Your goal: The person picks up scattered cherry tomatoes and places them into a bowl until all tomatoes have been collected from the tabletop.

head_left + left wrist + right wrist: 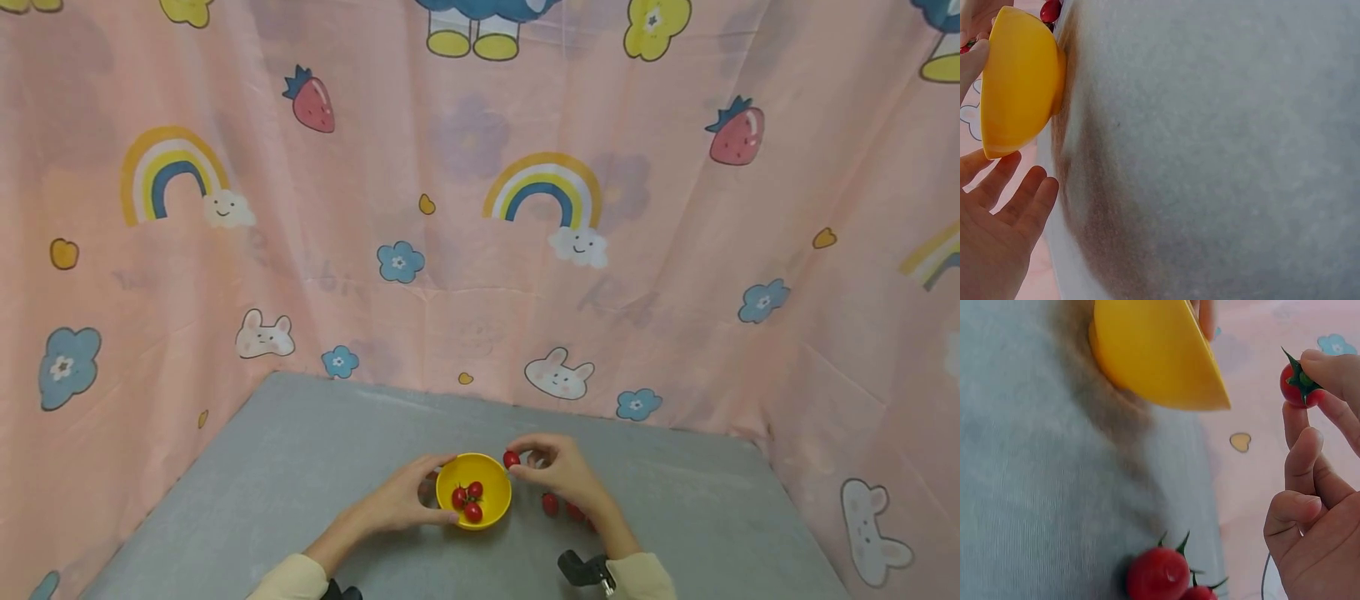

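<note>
A yellow bowl [496, 493] stands on the grey table, with several red cherry tomatoes [472, 512] inside it. My left hand [397, 498] holds the bowl from its left side, thumb near the front rim and fingertips at the back rim. Just right of the bowl, at about rim height, my right hand [558, 468] pinches a single cherry tomato [1287, 380] between thumb and fingertips. That tomato's green calyx shows in the right wrist view, where the other fingers of this hand are bent.
More cherry tomatoes [550, 504] lie on the table [360, 425] below the right hand and partly behind the right forearm. A pink printed curtain [480, 317] hangs along the table's back and sides. Each wrist wears a black camera mount [581, 569].
</note>
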A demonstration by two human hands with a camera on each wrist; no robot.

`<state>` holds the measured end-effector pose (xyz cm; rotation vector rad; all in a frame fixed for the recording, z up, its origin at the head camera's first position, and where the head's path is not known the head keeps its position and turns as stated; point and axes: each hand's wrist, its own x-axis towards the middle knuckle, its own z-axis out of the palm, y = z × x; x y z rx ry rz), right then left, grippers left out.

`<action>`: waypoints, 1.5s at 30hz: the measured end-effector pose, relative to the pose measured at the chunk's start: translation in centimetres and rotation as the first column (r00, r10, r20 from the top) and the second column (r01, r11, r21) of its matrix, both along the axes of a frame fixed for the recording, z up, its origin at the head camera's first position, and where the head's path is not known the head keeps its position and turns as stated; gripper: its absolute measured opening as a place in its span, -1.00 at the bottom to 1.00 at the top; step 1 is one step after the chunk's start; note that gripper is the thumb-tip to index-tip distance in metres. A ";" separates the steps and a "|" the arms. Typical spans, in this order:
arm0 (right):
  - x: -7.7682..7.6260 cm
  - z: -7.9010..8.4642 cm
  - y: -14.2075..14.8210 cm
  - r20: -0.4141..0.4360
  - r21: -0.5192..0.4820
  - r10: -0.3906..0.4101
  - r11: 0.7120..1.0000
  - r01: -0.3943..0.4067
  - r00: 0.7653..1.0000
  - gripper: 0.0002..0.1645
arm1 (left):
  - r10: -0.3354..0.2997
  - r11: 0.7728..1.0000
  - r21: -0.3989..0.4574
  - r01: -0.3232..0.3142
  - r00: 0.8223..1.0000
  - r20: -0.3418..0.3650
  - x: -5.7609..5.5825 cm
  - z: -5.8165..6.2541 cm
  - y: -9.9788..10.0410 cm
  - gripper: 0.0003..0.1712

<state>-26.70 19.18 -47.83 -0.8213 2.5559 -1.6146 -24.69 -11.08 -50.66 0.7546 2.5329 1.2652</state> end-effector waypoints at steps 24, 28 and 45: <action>-0.1 -0.8 -1.9 0.049 -0.067 0.113 0.992 -0.110 0.992 -0.69 | -0.024 1.000 -0.003 0.024 1.000 -0.015 -0.1 0.2 -0.1 -0.04; -0.1 -0.9 -1.3 0.069 -0.067 0.079 0.995 -0.074 0.995 -0.70 | -0.021 1.000 0.001 0.021 1.000 -0.004 -0.2 0.1 -0.1 -0.04; 0.2 -2.0 5.1 -0.007 -0.063 -0.008 0.998 0.007 1.000 -0.62 | -0.016 1.000 0.008 0.016 1.000 0.013 0.1 0.2 -0.1 -0.02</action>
